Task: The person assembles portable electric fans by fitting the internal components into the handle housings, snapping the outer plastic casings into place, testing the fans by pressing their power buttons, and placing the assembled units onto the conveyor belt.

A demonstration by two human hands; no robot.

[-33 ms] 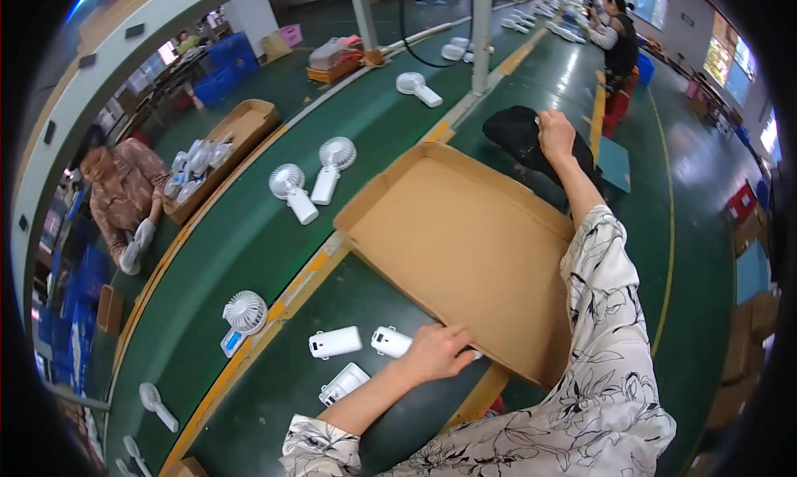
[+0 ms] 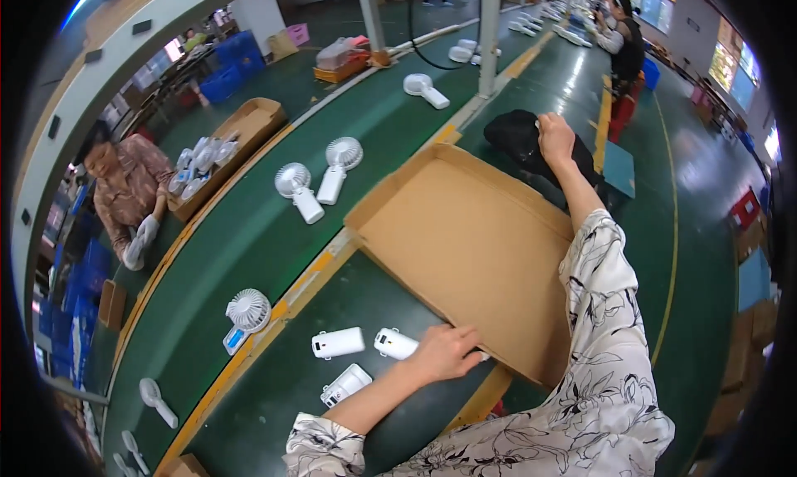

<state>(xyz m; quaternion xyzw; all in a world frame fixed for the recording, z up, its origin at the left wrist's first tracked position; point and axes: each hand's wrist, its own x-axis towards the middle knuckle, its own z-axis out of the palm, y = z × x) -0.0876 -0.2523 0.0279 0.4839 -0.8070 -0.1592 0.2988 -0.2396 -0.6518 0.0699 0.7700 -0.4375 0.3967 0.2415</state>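
Shallow cardboard tray (image 2: 465,253) lies on green table (image 2: 349,303), far-left side along edge facing belt (image 2: 249,228). Our left hand (image 2: 448,352), fingers curled, rests at tray's near rim; grip we cannot tell. Our right hand (image 2: 554,141), half closed, sits over black bag (image 2: 516,136); hold hidden. White casings (image 2: 338,342) near left wrist. White fans (image 2: 344,153) dot belt.

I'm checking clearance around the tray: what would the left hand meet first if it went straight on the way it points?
Most likely the near wall of the cardboard tray, right beside the left hand; they may already be touching, as depth is unclear there.
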